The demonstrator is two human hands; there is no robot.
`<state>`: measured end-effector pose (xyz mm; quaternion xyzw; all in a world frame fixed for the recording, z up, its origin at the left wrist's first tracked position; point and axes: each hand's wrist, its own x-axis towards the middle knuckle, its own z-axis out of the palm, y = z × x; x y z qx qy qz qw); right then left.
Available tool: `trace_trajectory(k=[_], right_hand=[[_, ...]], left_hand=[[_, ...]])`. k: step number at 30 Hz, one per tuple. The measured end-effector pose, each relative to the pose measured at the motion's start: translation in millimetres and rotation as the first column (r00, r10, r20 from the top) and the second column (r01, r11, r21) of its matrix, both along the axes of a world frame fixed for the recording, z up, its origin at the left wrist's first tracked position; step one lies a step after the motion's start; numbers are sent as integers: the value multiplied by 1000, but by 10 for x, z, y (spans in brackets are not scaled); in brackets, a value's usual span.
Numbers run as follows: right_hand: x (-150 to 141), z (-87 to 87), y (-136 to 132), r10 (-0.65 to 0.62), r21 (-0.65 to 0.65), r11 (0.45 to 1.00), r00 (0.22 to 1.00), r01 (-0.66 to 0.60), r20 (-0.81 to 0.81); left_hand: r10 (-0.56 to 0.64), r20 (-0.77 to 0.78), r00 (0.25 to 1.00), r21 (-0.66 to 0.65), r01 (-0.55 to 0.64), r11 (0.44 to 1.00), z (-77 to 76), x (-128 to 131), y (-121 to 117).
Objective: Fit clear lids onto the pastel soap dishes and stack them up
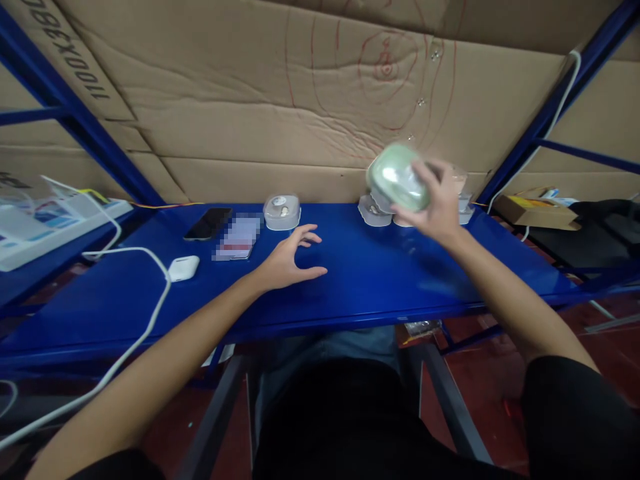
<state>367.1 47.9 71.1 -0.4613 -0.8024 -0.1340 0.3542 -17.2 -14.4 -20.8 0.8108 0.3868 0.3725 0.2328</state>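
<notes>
My right hand (436, 208) is raised above the blue shelf (370, 280) and grips a clear plastic case with a pale green insert (397, 179), blurred by motion. Just behind it several similar clear cases (374, 212) sit stacked against the cardboard wall. My left hand (290, 261) hovers low over the shelf's middle with fingers spread and curved, holding nothing. Another small clear case (282, 211) rests just beyond my left hand.
A black phone (207, 223) and a second, blurred phone (237, 237) lie at the back left. A white earbud case (183, 268) and a white cable (145, 313) lie further left. A cardboard box (535, 210) sits on the right shelf.
</notes>
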Motion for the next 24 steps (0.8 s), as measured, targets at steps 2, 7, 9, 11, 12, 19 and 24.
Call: trace_trajectory(k=[2, 7, 9, 11, 12, 19, 24], right_hand=[[83, 161, 294, -165, 56, 984, 982, 170, -88], [-30, 274, 779, -372, -95, 925, 927, 367, -43], [-137, 262, 832, -417, -136, 901, 909, 413, -1], [-235, 237, 858, -466, -168, 869, 884, 466, 38], [-275, 218, 873, -492, -180, 851, 869, 493, 51], [-305, 68, 978, -573, -67, 811, 812, 582, 115], [-446, 67, 831, -489, 32, 872, 863, 489, 131]], left_hand=[[18, -21, 1000, 2, -18, 1000, -14, -1, 10], [56, -69, 996, -13, -57, 998, -20, 0, 12], [61, -89, 994, -29, -63, 998, -12, 1, 8], [57, -105, 993, -47, -62, 997, -1, 6, -1], [53, -110, 993, -57, -60, 997, 4, 11, -6], [57, -145, 988, -86, -70, 994, 51, 45, -32], [52, -164, 985, -66, -64, 996, 38, 49, -24]])
